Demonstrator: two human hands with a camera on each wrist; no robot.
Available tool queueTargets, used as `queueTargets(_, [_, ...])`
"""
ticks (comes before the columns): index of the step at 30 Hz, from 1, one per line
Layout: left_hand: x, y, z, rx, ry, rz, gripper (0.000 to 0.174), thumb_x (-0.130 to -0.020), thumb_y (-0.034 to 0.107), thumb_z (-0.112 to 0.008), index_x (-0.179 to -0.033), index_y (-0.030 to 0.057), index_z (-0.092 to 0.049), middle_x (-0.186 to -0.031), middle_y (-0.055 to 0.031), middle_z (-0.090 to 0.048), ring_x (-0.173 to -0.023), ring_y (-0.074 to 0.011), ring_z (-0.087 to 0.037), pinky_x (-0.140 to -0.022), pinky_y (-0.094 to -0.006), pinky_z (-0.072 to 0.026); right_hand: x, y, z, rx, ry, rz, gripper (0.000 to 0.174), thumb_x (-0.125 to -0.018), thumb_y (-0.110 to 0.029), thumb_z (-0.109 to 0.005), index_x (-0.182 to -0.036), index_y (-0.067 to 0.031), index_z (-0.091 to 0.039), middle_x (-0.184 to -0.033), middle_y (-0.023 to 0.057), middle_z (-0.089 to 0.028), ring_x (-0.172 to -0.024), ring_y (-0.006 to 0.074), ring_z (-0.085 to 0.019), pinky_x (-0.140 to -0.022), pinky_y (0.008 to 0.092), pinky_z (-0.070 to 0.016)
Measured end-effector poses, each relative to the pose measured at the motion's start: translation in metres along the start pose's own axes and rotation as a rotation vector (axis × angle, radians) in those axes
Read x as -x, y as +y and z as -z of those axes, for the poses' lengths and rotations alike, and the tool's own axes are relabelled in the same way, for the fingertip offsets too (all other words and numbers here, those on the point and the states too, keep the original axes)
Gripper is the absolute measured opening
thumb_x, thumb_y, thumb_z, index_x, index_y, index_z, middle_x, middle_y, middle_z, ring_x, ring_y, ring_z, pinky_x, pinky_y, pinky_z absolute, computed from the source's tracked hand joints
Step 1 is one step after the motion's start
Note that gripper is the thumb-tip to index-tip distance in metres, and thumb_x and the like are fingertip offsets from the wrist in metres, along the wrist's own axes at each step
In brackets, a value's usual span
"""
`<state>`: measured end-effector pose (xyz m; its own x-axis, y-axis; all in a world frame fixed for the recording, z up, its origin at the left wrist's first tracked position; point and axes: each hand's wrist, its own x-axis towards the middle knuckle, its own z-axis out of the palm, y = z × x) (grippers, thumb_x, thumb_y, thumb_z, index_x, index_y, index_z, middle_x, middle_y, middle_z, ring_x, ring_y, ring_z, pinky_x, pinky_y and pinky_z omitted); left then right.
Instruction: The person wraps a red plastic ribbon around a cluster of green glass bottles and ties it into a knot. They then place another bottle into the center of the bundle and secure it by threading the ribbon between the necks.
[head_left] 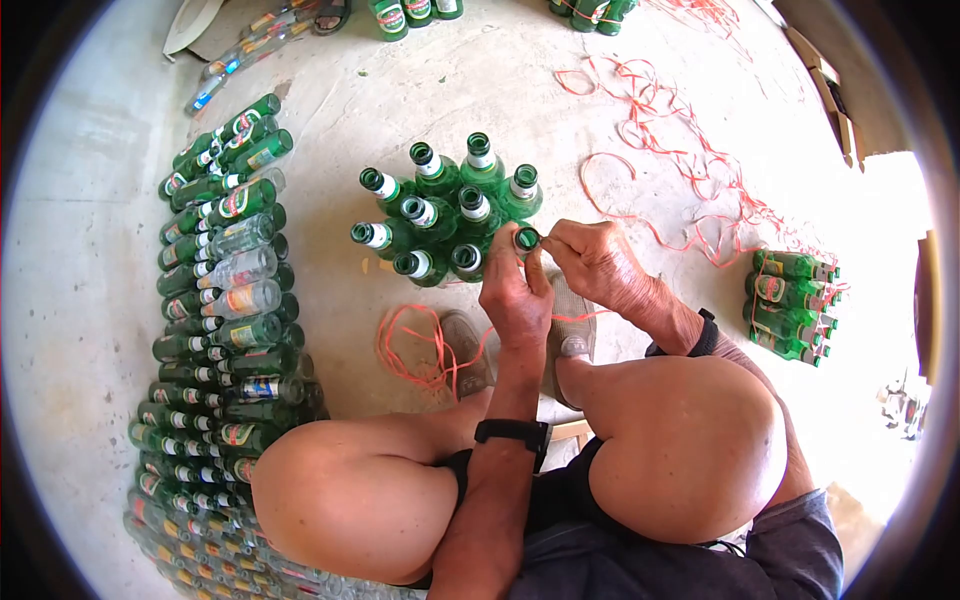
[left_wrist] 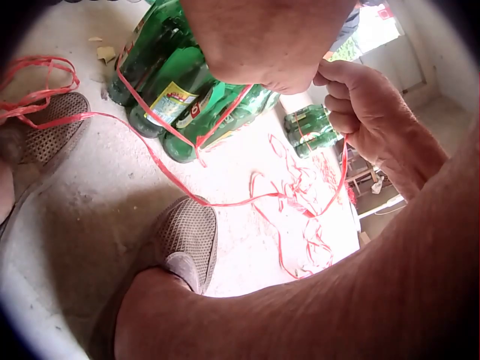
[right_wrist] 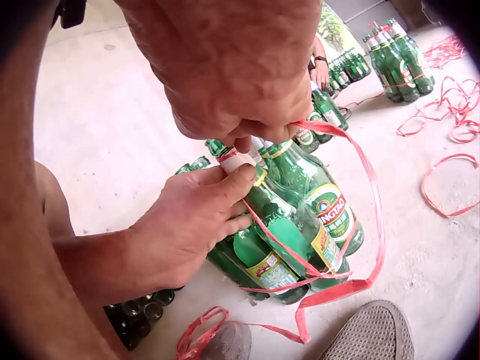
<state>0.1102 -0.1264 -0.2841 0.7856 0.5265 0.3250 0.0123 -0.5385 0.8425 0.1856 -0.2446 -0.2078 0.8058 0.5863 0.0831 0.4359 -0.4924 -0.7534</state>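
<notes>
Several green glass beer bottles (head_left: 473,203) stand upright in a tight cluster on the floor. A red plastic strap (right_wrist: 285,244) runs round them low down and rises in a slant from beside my left fingers. My left hand (head_left: 516,300), also in the right wrist view (right_wrist: 180,225), grips the neck of the nearest bottle (right_wrist: 234,159) with thumb and fingers. Right beside that neck, my right hand (head_left: 605,262) pinches the strap's loose length (right_wrist: 367,180), which loops down toward the floor. In the left wrist view, the right hand's fingers (left_wrist: 345,101) are curled.
Rows of bottles (head_left: 235,270) lie stacked along the left. A strapped bundle of bottles (head_left: 790,305) is at the right, with more bundles (head_left: 405,15) at the back. Tangled red strap (head_left: 680,140) spreads over the floor. The person's shoes (head_left: 572,330) are close to the cluster.
</notes>
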Motion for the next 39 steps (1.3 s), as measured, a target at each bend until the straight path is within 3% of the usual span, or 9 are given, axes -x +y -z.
queueTargets(8, [-0.002, 0.002, 0.003, -0.008, -0.021, -0.014, 0.033, -0.1, 0.012, -0.07, -0.129, -0.0031, -0.064, -0.119, -0.0218, -0.072, -0.105, -0.0423, -0.072, -0.086, -0.0463, -0.0602, 0.003, 0.003, -0.003, -0.011, 0.02, 0.008, 0.016, -0.096, -0.008, -0.066, -0.084, -0.0007, -0.061, -0.063, 0.0199, -0.059, -0.058, 0.0392, -0.065, -0.053, 0.0453, -0.0517])
queueTargets(14, [0.001, -0.002, 0.001, -0.009, -0.012, -0.006, 0.036, -0.1, 0.012, -0.069, -0.132, -0.0053, -0.063, -0.122, -0.0243, -0.071, -0.109, -0.044, -0.072, -0.089, -0.0467, -0.0606, 0.008, 0.005, -0.009, 0.141, 0.04, 0.135, 0.013, -0.094, -0.011, -0.069, -0.086, -0.0052, -0.06, -0.066, 0.0153, -0.061, -0.06, 0.0363, -0.067, -0.053, 0.0454, -0.0539])
queueTargets(20, [0.003, 0.001, 0.004, -0.024, 0.02, 0.017, 0.039, -0.1, 0.013, -0.071, -0.132, -0.0061, -0.064, -0.124, -0.0254, -0.072, -0.11, -0.0438, -0.072, -0.093, -0.047, -0.0602, 0.009, -0.002, -0.005, 0.326, -0.035, 0.291, 0.012, -0.086, -0.01, -0.071, -0.093, -0.0088, -0.061, -0.071, 0.0077, -0.065, -0.064, 0.0289, -0.07, -0.053, 0.0429, -0.0556])
queueTargets(33, [0.014, 0.022, 0.022, 0.023, 0.09, 0.003, 0.048, -0.097, 0.014, -0.075, -0.138, -0.0063, -0.06, -0.119, -0.0247, -0.071, -0.111, -0.0449, -0.069, -0.094, -0.0493, -0.0575, 0.021, -0.007, 0.001, 0.388, -0.222, 0.392, 0.011, -0.086, -0.009, -0.068, -0.092, -0.0076, -0.059, -0.073, 0.0076, -0.061, -0.061, 0.0285, -0.068, -0.05, 0.0426, -0.054])
queueTargets(36, [0.015, 0.022, 0.024, 0.004, 0.136, -0.022, 0.046, -0.091, 0.011, -0.081, -0.133, -0.0021, -0.066, -0.117, -0.017, -0.074, -0.106, -0.0354, -0.073, -0.092, -0.0425, -0.0588, 0.017, -0.014, 0.007, 0.4, -0.229, 0.445, 0.017, -0.085, -0.012, -0.07, -0.091, -0.0047, -0.056, -0.074, 0.0092, -0.063, -0.059, 0.03, -0.069, -0.05, 0.044, -0.0545])
queueTargets(39, [0.014, 0.027, 0.028, 0.026, 0.14, -0.04, 0.041, -0.091, 0.007, -0.08, -0.13, 0.0018, -0.07, -0.114, -0.0142, -0.075, -0.102, -0.0317, -0.073, -0.089, -0.0404, -0.0591, 0.014, -0.019, 0.012, 0.424, -0.225, 0.478, 0.017, -0.084, -0.013, -0.071, -0.09, -0.0044, -0.057, -0.074, 0.0089, -0.063, -0.058, 0.0284, -0.068, -0.049, 0.0428, -0.0544])
